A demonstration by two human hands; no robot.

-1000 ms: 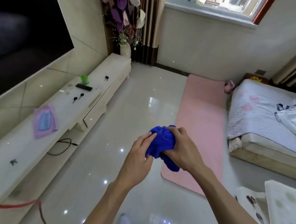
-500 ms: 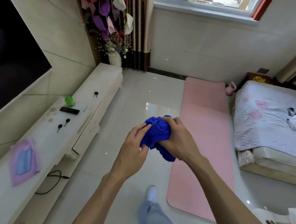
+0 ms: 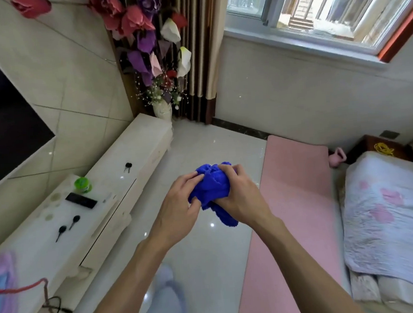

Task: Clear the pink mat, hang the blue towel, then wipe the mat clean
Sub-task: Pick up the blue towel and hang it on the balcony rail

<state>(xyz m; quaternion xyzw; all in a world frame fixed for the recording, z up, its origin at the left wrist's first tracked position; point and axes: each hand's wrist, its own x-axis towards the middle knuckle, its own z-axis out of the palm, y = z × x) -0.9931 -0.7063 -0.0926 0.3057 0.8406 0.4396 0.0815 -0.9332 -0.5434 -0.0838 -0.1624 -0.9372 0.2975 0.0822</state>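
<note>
The pink mat [image 3: 297, 199] lies flat on the floor [image 3: 206, 253]. Held up just left of it, the blue towel [image 3: 211, 187] is a soft, light, limp wad. The left hand [image 3: 177, 211] and right hand [image 3: 242, 197] curl round it; pinching two corners should suit hanging.

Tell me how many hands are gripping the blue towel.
2. The left hand grips the blue towel from its left; the right hand wraps it from the right. Both are in plain view.
</note>
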